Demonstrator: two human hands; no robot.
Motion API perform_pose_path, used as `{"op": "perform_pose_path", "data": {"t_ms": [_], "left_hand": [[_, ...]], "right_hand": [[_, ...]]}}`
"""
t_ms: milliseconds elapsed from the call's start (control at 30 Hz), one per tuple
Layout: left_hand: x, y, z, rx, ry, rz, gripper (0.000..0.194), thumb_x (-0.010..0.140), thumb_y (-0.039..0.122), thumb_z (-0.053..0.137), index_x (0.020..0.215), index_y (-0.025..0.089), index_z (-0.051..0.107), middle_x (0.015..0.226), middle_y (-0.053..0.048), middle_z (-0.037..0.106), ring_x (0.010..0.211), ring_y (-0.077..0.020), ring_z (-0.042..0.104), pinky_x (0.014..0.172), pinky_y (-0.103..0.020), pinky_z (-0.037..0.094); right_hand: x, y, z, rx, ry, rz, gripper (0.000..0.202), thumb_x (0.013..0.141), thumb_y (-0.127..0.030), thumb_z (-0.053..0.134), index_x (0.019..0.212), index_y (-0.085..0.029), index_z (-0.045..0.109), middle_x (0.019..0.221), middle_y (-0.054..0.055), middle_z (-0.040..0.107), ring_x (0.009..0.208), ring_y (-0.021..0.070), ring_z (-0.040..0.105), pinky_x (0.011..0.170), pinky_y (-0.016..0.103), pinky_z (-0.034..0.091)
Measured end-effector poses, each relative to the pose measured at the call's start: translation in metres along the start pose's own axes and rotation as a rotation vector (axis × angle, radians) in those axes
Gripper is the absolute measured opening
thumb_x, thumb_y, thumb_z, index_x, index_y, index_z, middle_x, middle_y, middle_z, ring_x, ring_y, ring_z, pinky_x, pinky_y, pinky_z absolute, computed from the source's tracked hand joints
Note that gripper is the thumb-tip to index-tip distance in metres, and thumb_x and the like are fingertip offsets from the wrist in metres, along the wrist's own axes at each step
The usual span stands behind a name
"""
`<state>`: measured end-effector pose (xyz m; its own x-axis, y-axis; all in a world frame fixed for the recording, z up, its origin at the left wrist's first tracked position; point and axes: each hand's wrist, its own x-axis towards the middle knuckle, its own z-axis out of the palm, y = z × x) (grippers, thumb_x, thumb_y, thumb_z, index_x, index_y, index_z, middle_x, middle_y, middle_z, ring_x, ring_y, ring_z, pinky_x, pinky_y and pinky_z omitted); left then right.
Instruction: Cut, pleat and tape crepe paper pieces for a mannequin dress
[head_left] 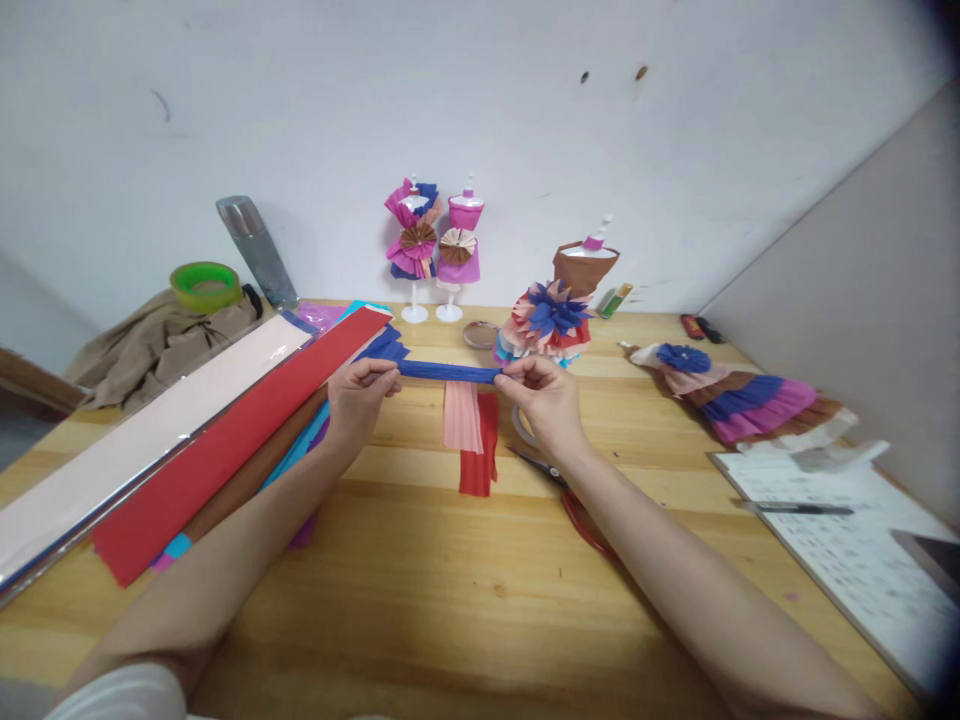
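A narrow blue crepe paper strip [448, 372] is stretched level between my two hands, above the wooden table. My left hand [364, 390] pinches its left end, and my right hand [541, 395] pinches the right end. Below the strip lie a pleated pink paper piece [462, 420] and a red paper piece [478, 465], partly overlapping. Red-handled scissors [581, 515] rest beneath my right forearm, which hides part of them. Close to my right wrist, a roll of tape [523, 425] is partly covered by the hand.
Long crepe paper sheets, one red [255, 440] and one pale pink [157, 430], lie at left. Small dress forms [465, 235] in paper dresses stand by the wall. A paper dress [750, 400], a cutter knife [802, 508] and a white board [847, 570] are at right.
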<state>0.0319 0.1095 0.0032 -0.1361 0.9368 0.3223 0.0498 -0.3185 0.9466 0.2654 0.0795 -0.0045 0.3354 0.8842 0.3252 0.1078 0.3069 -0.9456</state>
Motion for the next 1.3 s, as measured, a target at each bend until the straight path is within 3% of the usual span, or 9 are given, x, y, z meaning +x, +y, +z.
{"op": "perform_pose_path", "data": {"t_ms": [300,467,733,1000,1133,1300], "left_hand": [[-0.001,-0.006,-0.004,0.105,-0.014,0.11,0.012,0.071,0.025,0.071,0.08,0.02,0.076,0.064,0.001,0.067,0.056,-0.0112,0.061,0.057,-0.023,0.051],[0.001,-0.006,-0.008,0.215,-0.042,0.205,0.014,0.074,0.027,0.07,0.085,0.023,0.078,0.071,0.0,0.07,0.061,-0.0126,0.062,0.061,-0.024,0.05],[0.003,-0.008,-0.01,0.264,-0.045,0.197,0.01,0.075,0.024,0.066,0.08,0.021,0.075,0.07,0.001,0.069,0.061,-0.0114,0.061,0.058,-0.022,0.048],[0.001,-0.006,-0.002,0.086,-0.035,-0.038,0.012,0.069,0.029,0.069,0.072,0.017,0.067,0.053,0.002,0.064,0.05,-0.0121,0.062,0.052,-0.021,0.05],[0.001,-0.003,0.001,0.012,-0.031,-0.087,0.016,0.065,0.029,0.071,0.069,0.016,0.064,0.051,0.0,0.065,0.047,-0.0132,0.063,0.049,-0.022,0.05],[0.0,0.004,0.003,-0.054,-0.02,-0.13,0.017,0.061,0.028,0.074,0.066,0.015,0.065,0.052,-0.001,0.067,0.048,-0.0133,0.063,0.05,-0.023,0.05]], "right_hand": [[-0.004,0.0,-0.004,-0.272,-0.083,-0.293,0.016,0.078,-0.026,0.063,0.087,-0.021,0.075,0.075,0.002,0.066,0.064,0.0149,0.055,0.061,0.03,0.043],[-0.005,-0.001,-0.006,-0.361,-0.091,-0.342,0.016,0.08,-0.025,0.063,0.09,-0.021,0.075,0.077,0.003,0.066,0.066,0.0161,0.056,0.062,0.031,0.044],[-0.004,-0.002,-0.006,-0.386,-0.057,-0.339,0.01,0.079,-0.026,0.065,0.075,-0.02,0.072,0.072,0.002,0.065,0.063,0.016,0.054,0.061,0.03,0.043],[-0.001,0.002,-0.005,-0.323,-0.018,-0.16,0.015,0.074,-0.033,0.066,0.069,-0.018,0.067,0.063,0.0,0.061,0.057,0.0143,0.05,0.058,0.029,0.039],[-0.001,0.001,-0.005,-0.309,-0.01,-0.058,0.017,0.07,-0.035,0.067,0.065,-0.018,0.064,0.056,-0.002,0.057,0.053,0.0128,0.046,0.054,0.027,0.034],[0.001,-0.001,-0.005,-0.274,-0.024,-0.045,0.017,0.069,-0.033,0.066,0.063,-0.019,0.06,0.054,-0.003,0.053,0.051,0.0114,0.044,0.053,0.026,0.034]]}}
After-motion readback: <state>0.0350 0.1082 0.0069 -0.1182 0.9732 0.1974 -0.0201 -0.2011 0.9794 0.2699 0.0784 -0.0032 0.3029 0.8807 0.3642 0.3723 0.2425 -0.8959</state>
